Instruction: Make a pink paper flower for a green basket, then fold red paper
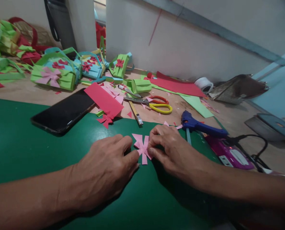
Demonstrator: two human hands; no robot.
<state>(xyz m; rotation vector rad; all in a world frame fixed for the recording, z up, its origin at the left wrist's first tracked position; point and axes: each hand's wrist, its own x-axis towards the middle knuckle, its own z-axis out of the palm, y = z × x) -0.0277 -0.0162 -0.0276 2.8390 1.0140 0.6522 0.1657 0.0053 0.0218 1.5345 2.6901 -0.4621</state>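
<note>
A pink paper flower (143,147) with several cut petals is held just over the green mat (10,140). My left hand (113,159) pinches a petal on its left side between thumb and forefinger. On the other side, my right hand (166,145) closes its fingertips on the right petals and hides part of them. A red paper bow (106,119) and a red paper strip (104,100) lie beyond my left hand. Just past my right hand rests a blue glue gun (202,126) with a glue stick in it.
A black phone (64,111) lies at the left. Behind the flower are scissors (160,105) and a cutter knife (135,113). Small green paper bags (53,76) stand at the back. A purple power strip (231,153) with a cable sits at the right.
</note>
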